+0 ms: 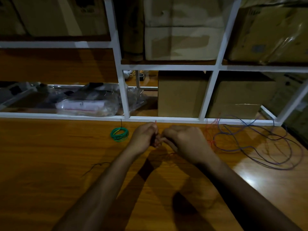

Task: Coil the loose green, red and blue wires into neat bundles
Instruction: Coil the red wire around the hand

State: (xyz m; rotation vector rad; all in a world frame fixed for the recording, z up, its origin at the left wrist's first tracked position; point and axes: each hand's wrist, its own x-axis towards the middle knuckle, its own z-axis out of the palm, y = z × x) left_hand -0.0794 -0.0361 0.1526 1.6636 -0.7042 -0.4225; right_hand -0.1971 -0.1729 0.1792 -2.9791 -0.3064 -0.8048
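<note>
While both hands (pixel 160 137) pinch it, red wire (pixel 210 136) trails right.

A wooden bench (pixel 50 164) with an orange-brown grain fills the lower part of the view. Near its left-middle lies a thin dark strand (pixel 95 166), too small to identify. Along the bench's far edge stands a white metal shelf frame (pixel 124 90). Behind the frame, at bench level, sit clear plastic bags of goods (pixel 86 104) toward the left and two plain cardboard boxes (pixel 181 95) toward the right. The upper shelf carries a pale taped carton (pixel 181 39) and a film-wrapped cardboard carton (pixel 270 34).
</note>
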